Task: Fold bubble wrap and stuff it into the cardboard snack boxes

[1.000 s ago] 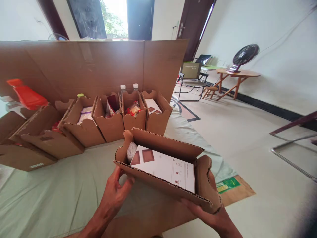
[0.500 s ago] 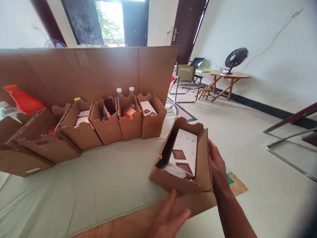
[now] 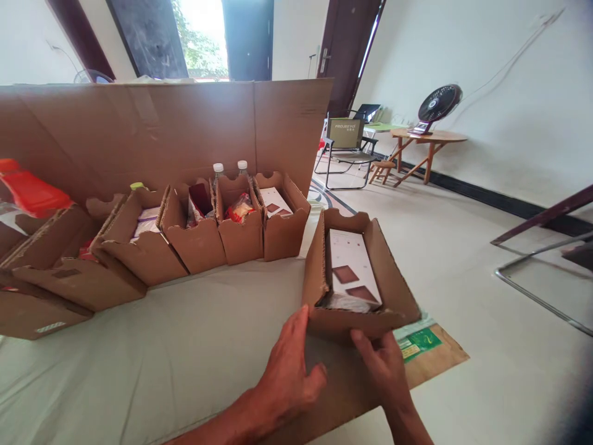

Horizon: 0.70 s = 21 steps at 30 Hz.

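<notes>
In front of me a tilted cardboard box [image 3: 356, 322] holds a white carton with brown squares [image 3: 353, 266] and something in clear wrapping [image 3: 345, 302] at its near end. My right hand [image 3: 384, 364] grips the box's lower front edge, thumb against the front; its other fingers are partly hidden. At the lower left front corner, my left hand [image 3: 290, 364] touches the box with its fingertips, fingers stretched and thumb held apart from the cardboard.
A row of similar cardboard boxes [image 3: 241, 241] with packets and bottles lines the left and back, before a tall cardboard panel [image 3: 199, 123]. A pale cloth [image 3: 194, 334] covers the table. Beyond stand a folding chair [image 3: 345, 136] and a fan [image 3: 439, 105] on a wooden table.
The box has turned and shifted slightly right. My right hand has gone from its right side to the front edge. My left hand has come up to the left front corner.
</notes>
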Available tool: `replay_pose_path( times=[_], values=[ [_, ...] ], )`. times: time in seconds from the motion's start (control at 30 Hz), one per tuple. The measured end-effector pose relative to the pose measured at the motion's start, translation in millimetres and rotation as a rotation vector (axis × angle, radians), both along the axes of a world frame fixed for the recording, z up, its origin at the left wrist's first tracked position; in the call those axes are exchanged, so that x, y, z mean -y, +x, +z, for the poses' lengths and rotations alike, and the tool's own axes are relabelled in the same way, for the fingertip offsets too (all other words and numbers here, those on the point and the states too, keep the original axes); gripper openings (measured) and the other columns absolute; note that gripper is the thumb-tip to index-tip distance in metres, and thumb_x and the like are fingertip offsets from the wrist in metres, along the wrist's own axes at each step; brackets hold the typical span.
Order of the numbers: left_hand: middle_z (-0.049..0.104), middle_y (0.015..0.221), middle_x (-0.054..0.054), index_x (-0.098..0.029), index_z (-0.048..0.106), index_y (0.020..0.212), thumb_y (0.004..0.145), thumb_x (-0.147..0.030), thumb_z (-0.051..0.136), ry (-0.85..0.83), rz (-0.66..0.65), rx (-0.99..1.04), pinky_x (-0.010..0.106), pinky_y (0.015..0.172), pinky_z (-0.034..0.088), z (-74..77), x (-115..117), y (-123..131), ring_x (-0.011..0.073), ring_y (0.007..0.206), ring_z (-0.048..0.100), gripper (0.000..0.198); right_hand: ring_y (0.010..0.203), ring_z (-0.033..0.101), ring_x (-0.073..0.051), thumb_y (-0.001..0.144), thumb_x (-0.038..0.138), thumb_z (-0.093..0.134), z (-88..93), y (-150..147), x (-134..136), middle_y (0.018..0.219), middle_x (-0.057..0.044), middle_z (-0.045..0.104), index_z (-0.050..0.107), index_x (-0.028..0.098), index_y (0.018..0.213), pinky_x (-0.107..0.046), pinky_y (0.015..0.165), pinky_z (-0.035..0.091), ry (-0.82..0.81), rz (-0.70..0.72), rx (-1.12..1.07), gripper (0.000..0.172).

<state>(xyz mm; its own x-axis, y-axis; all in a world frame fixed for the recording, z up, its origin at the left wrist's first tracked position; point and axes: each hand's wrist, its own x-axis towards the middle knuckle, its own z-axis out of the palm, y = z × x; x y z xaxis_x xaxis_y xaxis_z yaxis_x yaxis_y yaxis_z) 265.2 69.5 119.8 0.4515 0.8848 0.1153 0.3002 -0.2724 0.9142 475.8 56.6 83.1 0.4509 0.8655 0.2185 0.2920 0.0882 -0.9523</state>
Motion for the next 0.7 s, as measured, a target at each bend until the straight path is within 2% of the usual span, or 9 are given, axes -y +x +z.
replay_pose_path(
  times=[0.07, 0.17, 0.23, 0.33, 0.47, 0.6, 0.7],
  values=[
    [0.038, 0.163, 0.017, -0.014, 0.026, 0.161, 0.075, -0.016, 0.058, 0.064, -0.065, -0.065, 0.051, 0.121, 0.038, -8.7, -13.4, 12.0, 0.0328, 0.147, 0.041, 0.092, 0.102, 0.069, -0.03, 0.087, 0.058, 0.067, 8.8, 15.1, -22.8, 0.104, -0.009, 0.075, 0.068, 0.023, 0.111, -0.04, 0.088, 0.056, 0.044, 0.009, -0.004, 0.043],
    [0.048, 0.156, 0.02, -0.011, 0.039, 0.155, 0.071, -0.014, 0.058, 0.189, -0.061, -0.151, 0.054, 0.118, 0.042, -29.1, -24.7, 15.0, 0.0358, 0.142, 0.047, 0.086, 0.111, 0.065, -0.029, 0.09, 0.058, 0.063, 21.8, 38.1, -57.9, 0.118, -0.008, 0.073, 0.065, 0.024, 0.121, -0.041, 0.096, 0.052, 0.062, 0.086, 0.011, 0.046],
    [0.053, 0.151, 0.022, -0.01, 0.05, 0.147, 0.071, -0.013, 0.058, 0.234, -0.037, -0.166, 0.059, 0.118, 0.041, -43.3, -25.1, 9.2, 0.0383, 0.141, 0.048, 0.076, 0.116, 0.062, -0.03, 0.087, 0.059, 0.066, 28.9, 50.6, -82.0, 0.121, -0.008, 0.072, 0.064, 0.024, 0.123, -0.042, 0.1, 0.05, 0.061, 0.158, 0.015, 0.05],
    [0.06, 0.142, 0.021, -0.01, 0.061, 0.134, 0.075, -0.011, 0.055, 0.291, -0.009, -0.153, 0.061, 0.116, 0.042, -57.4, -21.2, -0.6, 0.037, 0.138, 0.051, 0.06, 0.125, 0.059, -0.031, 0.081, 0.058, 0.073, 37.6, 64.7, -118.5, 0.13, -0.007, 0.069, 0.064, 0.026, 0.124, -0.043, 0.105, 0.049, 0.043, 0.265, 0.005, 0.055],
    [0.069, 0.127, 0.019, -0.012, 0.07, 0.117, 0.076, -0.009, 0.054, 0.367, 0.012, -0.129, 0.061, 0.11, 0.048, -59.8, -19.3, -2.4, 0.0353, 0.129, 0.057, 0.044, 0.132, 0.056, -0.03, 0.074, 0.049, 0.078, 47.9, 76.3, -163.4, 0.141, -0.005, 0.064, 0.062, 0.029, 0.128, -0.044, 0.109, 0.047, 0.007, 0.378, -0.025, 0.059],
    [0.072, 0.118, 0.016, -0.015, 0.072, 0.108, 0.076, -0.007, 0.054, 0.397, 0.013, -0.11, 0.059, 0.106, 0.051, -55.6, -20.5, 0.9, 0.0335, 0.124, 0.06, 0.038, 0.126, 0.061, -0.029, 0.068, 0.036, 0.079, 58.0, 80.1, -198.2, 0.13, -0.006, 0.071, 0.064, 0.026, 0.127, -0.046, 0.107, 0.049, -0.033, 0.451, -0.023, 0.061],
    [0.073, 0.115, 0.016, -0.015, 0.072, 0.106, 0.076, -0.005, 0.055, 0.403, 0.018, -0.095, 0.057, 0.103, 0.053, -54.7, -20.4, 1.5, 0.0332, 0.122, 0.062, 0.037, 0.117, 0.065, -0.027, 0.067, 0.034, 0.076, 63.8, 76.8, -216.8, 0.123, -0.007, 0.074, 0.065, 0.024, 0.125, -0.046, 0.102, 0.052, -0.052, 0.472, 0.002, 0.06]
  ],
)
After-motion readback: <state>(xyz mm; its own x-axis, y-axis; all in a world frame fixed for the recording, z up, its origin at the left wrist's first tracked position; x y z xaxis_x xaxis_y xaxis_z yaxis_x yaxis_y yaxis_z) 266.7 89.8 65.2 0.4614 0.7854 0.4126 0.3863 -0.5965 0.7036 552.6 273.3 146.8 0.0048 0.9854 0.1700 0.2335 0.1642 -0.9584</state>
